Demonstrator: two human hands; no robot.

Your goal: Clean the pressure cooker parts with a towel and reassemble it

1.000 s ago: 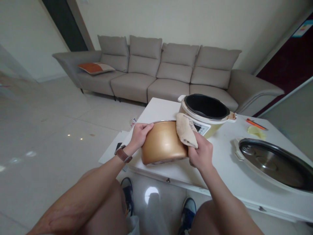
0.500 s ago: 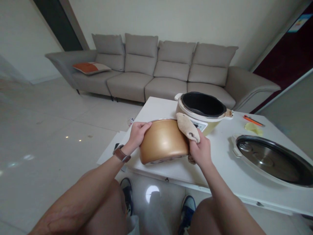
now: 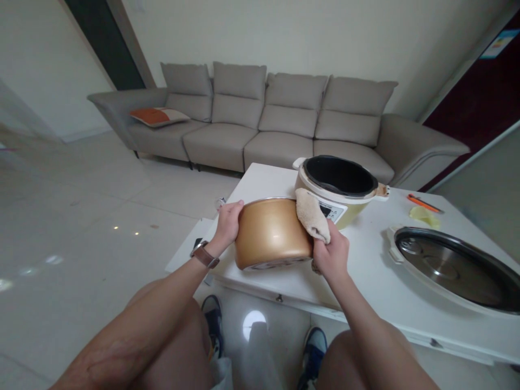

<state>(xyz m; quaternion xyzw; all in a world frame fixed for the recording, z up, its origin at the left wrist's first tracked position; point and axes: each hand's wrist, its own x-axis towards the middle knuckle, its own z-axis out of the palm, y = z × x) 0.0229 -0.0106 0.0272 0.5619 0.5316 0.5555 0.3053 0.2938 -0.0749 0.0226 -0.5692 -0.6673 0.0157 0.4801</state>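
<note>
The round gold metal pot (image 3: 272,233) tilts above the white rectangular table (image 3: 264,179), left hand (image 3: 226,224) grasping its side, right hand (image 3: 333,252) clutching a beige fabric cloth (image 3: 311,214) against it. I'd brace the pot firmly and press the cloth flat along the curve.

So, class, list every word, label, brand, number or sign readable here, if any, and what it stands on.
No text can be read.
White control panel on the round white-and-yellow cooker: marks too small.
Blue-and-white sticker on the dark red panel: too blurred.
Underside of the gold-coloured round pot: markings, cannot tell whether lettering.
</note>
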